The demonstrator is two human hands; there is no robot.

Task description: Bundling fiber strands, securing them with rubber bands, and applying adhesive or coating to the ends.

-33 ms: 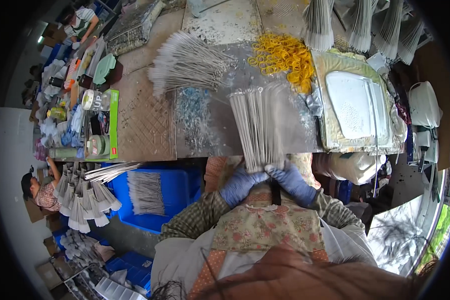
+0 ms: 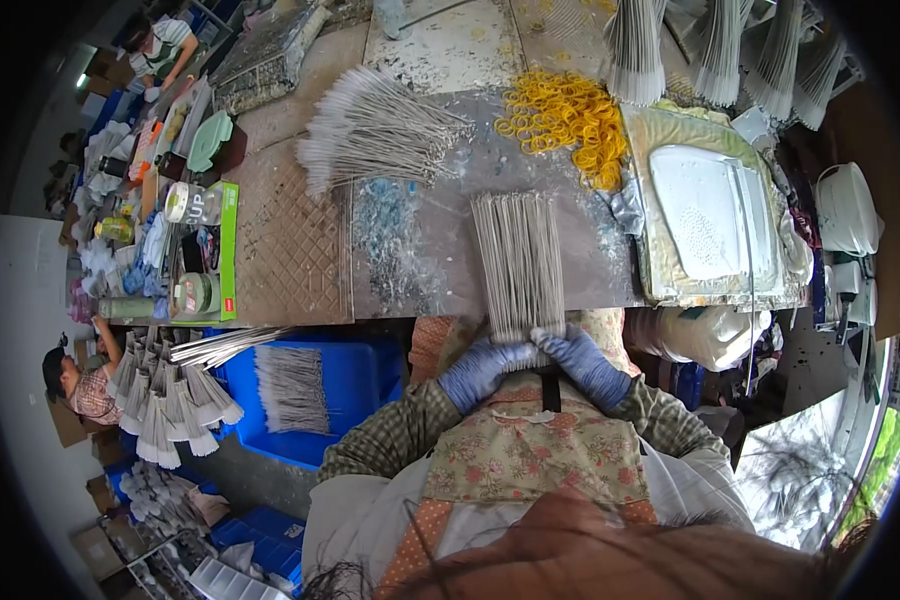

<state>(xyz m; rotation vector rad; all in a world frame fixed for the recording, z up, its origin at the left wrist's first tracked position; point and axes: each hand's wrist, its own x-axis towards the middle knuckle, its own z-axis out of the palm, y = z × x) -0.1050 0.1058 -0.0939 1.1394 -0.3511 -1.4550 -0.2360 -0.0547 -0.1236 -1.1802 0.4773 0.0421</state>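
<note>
In the head view, both my hands, in blue gloves, grip the near end of a bundle of thin wire-stemmed brushes (image 2: pixel 520 262) at the table's front edge. My left hand (image 2: pixel 485 370) closes round it from the left, and my right hand (image 2: pixel 580 365) from the right, thumbs close together. The wire stems point away from me over the tabletop, their far ends fairly even. My fingers hide the near end. Farther left lies a loose pile of similar brushes (image 2: pixel 380 130) with white bristles toward the left. A heap of yellow rubber bands (image 2: pixel 570 120) lies beyond the bundle.
At right stands a tray (image 2: pixel 635 200) holding a white, wet-looking slab. Brush bundles (image 2: pixel 635 60) hang at the far right, others (image 2: pixel 165 400) at the left. Below the table's left part sits a blue bin (image 2: pixel 370 380) with brushes inside. Two people (image 2: pixel 160 50) work at far left.
The bundle has come slightly toward me and stands straighter. Its stems, fanned and blurred before, now lie more evenly side by side. Both hands keep their hold.
</note>
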